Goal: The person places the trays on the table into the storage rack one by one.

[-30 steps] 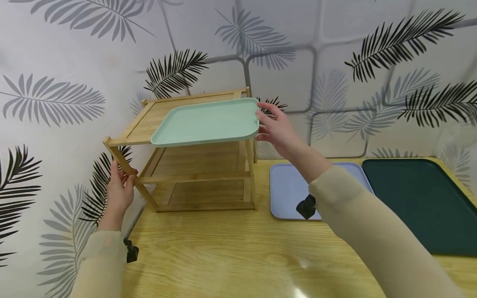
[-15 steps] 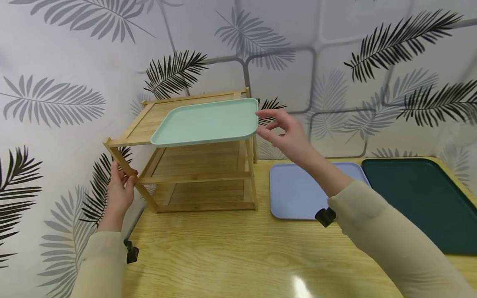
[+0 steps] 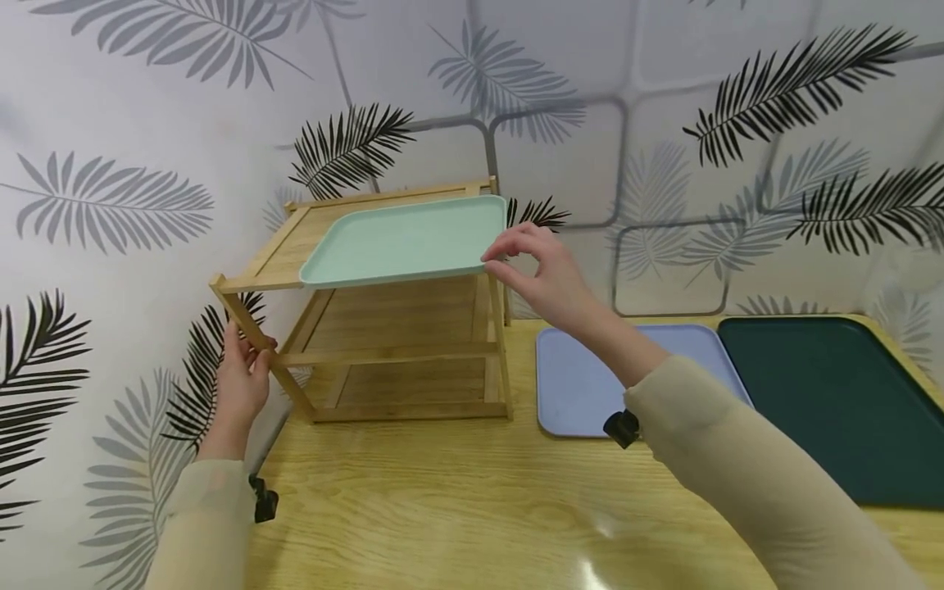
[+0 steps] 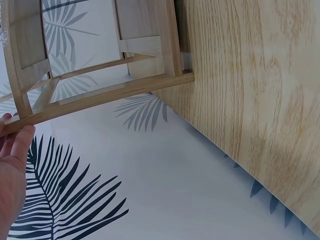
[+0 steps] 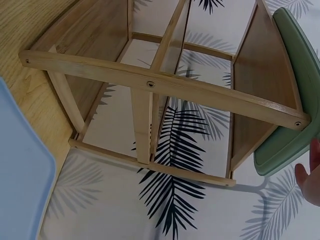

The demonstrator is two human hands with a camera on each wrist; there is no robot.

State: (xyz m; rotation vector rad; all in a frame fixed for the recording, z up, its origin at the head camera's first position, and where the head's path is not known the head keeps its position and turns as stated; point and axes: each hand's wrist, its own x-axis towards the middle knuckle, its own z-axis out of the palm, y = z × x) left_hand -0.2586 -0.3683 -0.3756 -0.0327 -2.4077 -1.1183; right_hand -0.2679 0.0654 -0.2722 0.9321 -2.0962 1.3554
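A three-tier wooden rack (image 3: 401,319) stands against the patterned wall. On its top shelf lies a mint-green tray (image 3: 413,239), its front edge reaching past the shelf's front. My right hand (image 3: 549,279) pinches the tray at its front right corner, thumb and index fingertip at the rim. In the right wrist view, only part of this hand (image 5: 311,175) shows, beside the green tray (image 5: 292,142). My left hand (image 3: 242,383) grips the rack's front left leg near the middle shelf. The left wrist view has its fingers and thumb at the wooden leg (image 4: 100,96).
A light blue tray (image 3: 571,381) lies on the wood-grain table (image 3: 442,500) right of the rack, partly behind my right forearm. Beside it is a larger dark green tray (image 3: 833,393). The leaf-patterned wall (image 3: 560,49) runs along the back and left.
My right hand has shifted from the tray's right side to its front right corner, and its fingers have closed into a pinch. The tray has moved slightly back. My left hand keeps its grip.
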